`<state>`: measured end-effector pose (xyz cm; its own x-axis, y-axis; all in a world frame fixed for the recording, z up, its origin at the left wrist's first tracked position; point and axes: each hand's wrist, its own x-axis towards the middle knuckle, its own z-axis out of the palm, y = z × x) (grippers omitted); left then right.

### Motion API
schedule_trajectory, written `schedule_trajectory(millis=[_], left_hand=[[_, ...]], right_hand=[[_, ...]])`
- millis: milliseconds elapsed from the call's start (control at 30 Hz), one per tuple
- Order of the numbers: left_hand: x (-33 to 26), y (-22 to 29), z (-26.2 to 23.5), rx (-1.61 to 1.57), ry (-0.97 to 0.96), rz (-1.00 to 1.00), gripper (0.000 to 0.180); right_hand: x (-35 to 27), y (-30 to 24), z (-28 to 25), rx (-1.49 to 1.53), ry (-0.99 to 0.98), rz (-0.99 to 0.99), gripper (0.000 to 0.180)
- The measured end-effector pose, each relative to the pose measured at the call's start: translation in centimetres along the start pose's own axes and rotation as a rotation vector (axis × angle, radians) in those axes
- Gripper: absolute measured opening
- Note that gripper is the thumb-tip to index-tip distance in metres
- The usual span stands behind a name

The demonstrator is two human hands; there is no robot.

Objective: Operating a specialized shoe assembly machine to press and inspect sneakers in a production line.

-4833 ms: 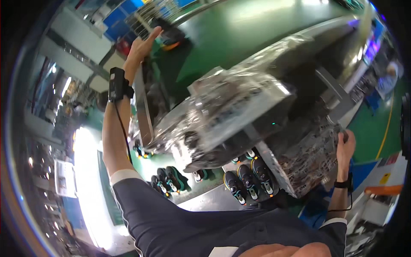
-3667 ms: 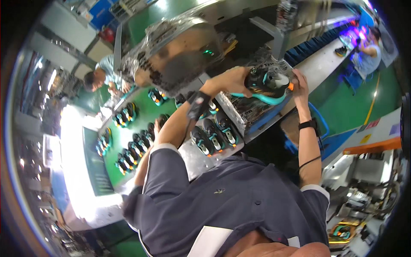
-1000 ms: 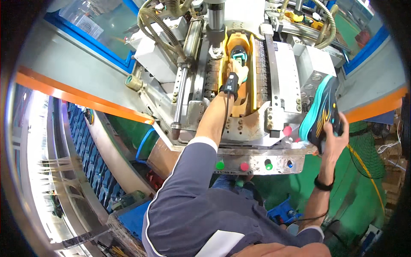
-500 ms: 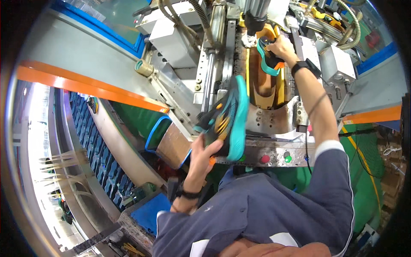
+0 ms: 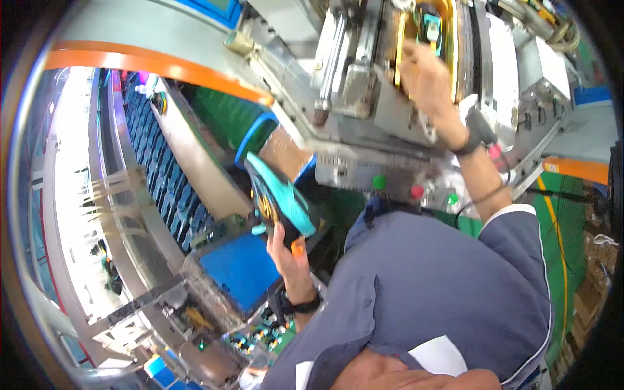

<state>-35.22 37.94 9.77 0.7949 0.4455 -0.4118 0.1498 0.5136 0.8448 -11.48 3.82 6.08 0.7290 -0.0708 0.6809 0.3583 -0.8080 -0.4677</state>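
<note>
A black sports shoe with a turquoise sole and orange details (image 5: 279,198) is in my left hand (image 5: 290,263), gripped at its heel end and lifted beside the conveyor. Its turquoise sole faces up and to the right. My right hand (image 5: 429,84) is over the front of the machine's yellow-edged cavity (image 5: 454,39); motion smears its fingers, and no object shows in them. Beyond those fingers, apart from them, a second black and turquoise shoe (image 5: 429,27) sits inside the cavity.
A machine front panel (image 5: 351,170) with green and red buttons stands before me. To the left runs a blue textured conveyor (image 5: 153,159), with a blue pad (image 5: 239,270) at its near end. An orange bar (image 5: 162,68) crosses above. Several small shoe-coloured items (image 5: 260,335) lie low down.
My left hand has swung the shoe left and down, toward the conveyor. My right hand has come off the other shoe, which stays in the cavity. The view has turned left.
</note>
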Motion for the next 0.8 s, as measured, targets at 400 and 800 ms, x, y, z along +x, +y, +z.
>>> schedule_trajectory(millis=[400, 800], left_hand=[[-1.7, -1.5, 2.3, -0.016, -0.031, -0.068, 0.021], [-0.7, -2.9, 1.3, -0.04, -0.112, -0.091, 0.027]], right_hand=[[-23.8, -5.0, 8.6, 0.01, -1.005, 0.074, 0.035], [8.8, -2.4, -10.3, 0.0, 0.382, 0.191, 0.027]])
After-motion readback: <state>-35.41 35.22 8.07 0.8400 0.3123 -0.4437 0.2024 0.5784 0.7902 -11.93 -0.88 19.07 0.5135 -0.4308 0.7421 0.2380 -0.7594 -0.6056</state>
